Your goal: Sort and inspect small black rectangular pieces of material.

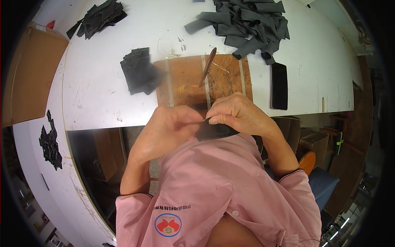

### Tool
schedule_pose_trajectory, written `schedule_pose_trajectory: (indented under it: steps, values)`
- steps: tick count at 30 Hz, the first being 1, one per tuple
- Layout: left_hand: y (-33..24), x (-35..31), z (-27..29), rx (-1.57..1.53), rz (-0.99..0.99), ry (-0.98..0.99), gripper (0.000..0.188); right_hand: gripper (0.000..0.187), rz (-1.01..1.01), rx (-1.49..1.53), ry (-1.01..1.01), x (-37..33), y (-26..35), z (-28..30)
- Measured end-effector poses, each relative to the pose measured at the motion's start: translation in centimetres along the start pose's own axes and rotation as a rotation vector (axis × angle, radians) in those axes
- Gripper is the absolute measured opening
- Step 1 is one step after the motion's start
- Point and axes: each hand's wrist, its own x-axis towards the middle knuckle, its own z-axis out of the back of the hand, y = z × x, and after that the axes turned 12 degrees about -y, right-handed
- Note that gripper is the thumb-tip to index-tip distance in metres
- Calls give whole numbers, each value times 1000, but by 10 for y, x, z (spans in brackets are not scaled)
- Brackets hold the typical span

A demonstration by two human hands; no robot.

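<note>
Close to my body, at the table's front edge, a dark piece of fabric (pixel 214 130) is between my two hands. My right hand (pixel 238 113) pinches its upper edge between thumb and forefinger. With fingers curled together, my left hand (pixel 175 127) grips the same piece at its left end, and the fingertips of both hands nearly meet. What lies right at the fingertips is too small to make out. Just beyond the hands, a wooden board (pixel 181 88) with pale strips bears a slim brown pointed stick (pixel 207 68).
Left of the board lies a stack of dark fabric pieces (pixel 140 72), with another stack (pixel 103 18) farther back. Grey fabric tubes (pixel 251 26) are heaped at the back right. A black phone (pixel 279 86) lies at right, a cardboard box (pixel 33 76) at far left, black scraps (pixel 50 142) below it.
</note>
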Motion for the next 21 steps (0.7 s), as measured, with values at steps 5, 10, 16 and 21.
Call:
schedule_pose_trajectory:
  steps: [5,10,16,21]
  values:
    - [3,1,-3,148,-38,-33,11,14,58,-5,-5,0,-2,-3]
    - [5,-1,0,118,-62,-11,9,17,-1,-42,16,0,-3,-5]
    - [5,0,-4,167,-66,-53,9,17,31,-124,33,-1,-5,-3]
    - [2,3,-5,282,-110,-99,9,17,43,-94,18,0,-10,-4]
